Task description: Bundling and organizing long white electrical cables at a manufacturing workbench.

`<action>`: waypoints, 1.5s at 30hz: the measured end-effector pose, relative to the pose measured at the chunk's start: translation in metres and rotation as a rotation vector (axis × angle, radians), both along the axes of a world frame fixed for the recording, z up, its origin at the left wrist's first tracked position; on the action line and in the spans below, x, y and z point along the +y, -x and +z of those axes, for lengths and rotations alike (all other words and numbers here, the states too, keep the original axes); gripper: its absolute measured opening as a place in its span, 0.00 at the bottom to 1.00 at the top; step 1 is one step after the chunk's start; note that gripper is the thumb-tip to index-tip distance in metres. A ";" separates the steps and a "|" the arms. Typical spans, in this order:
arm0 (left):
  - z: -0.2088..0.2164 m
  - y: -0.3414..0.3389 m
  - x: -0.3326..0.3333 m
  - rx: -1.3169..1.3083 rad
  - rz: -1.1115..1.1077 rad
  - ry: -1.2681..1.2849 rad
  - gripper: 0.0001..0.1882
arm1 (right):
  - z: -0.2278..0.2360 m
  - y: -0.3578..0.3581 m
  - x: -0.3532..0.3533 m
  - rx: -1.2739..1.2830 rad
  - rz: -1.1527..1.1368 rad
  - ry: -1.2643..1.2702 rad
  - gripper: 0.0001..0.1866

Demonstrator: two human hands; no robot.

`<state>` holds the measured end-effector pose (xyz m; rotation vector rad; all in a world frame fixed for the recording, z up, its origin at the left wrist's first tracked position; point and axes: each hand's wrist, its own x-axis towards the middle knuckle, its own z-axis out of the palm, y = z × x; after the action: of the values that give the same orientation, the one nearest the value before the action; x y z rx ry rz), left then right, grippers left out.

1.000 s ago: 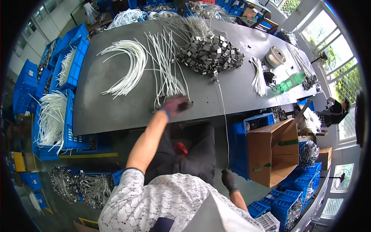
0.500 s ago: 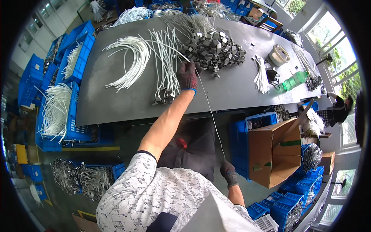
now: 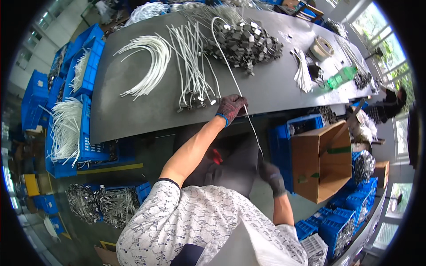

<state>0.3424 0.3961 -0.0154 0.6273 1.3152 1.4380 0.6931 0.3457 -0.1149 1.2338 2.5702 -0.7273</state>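
Note:
My left hand (image 3: pixel 232 107), in a dark knitted glove, is closed around a long white cable (image 3: pixel 229 68) at the table's near edge. Above the hand the cable arches over the table to a curved far end. Below it, a thinner length slants down to my gloved right hand (image 3: pixel 271 174), which is beside my right thigh. The right fingers are smeared by motion, but the cable's lower end meets them. Left of my left hand lies a bundle of white cables (image 3: pixel 194 66) with dark end pieces (image 3: pixel 195 101). Behind is a heap of small dark grey blocks (image 3: pixel 248 44).
A curved white cable bundle (image 3: pixel 155 62) lies on the grey table (image 3: pixel 111 106). To the right are a tape roll (image 3: pixel 322 48) and a green bottle (image 3: pixel 341 77). An open cardboard box (image 3: pixel 306 164) stands by my right hand. Blue crates (image 3: pixel 94 150) line the left. Another person (image 3: pixel 390 104) is far right.
My left hand has come down and right from the heap to the near table edge, the white cable trailing above it. My right hand has risen slightly, with the cable's lower end.

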 end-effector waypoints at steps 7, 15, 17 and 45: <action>0.008 0.005 -0.018 -0.528 -0.112 -0.171 0.14 | 0.143 0.145 0.032 0.862 -0.456 0.608 0.15; 0.026 -0.002 -0.047 0.141 -0.360 -0.166 0.15 | 0.125 0.184 0.047 1.076 -0.511 0.461 0.19; 0.009 -0.008 -0.053 0.238 -0.219 -0.203 0.15 | 0.111 0.206 0.055 1.184 -0.422 0.336 0.22; -0.080 0.356 -0.183 1.421 0.231 0.868 0.11 | -0.011 0.307 0.310 0.403 -0.545 -0.146 0.21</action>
<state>-0.0133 0.2132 -0.0953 0.9065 2.9134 0.2378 0.3860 0.6553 -0.1261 2.0666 2.6352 -0.9855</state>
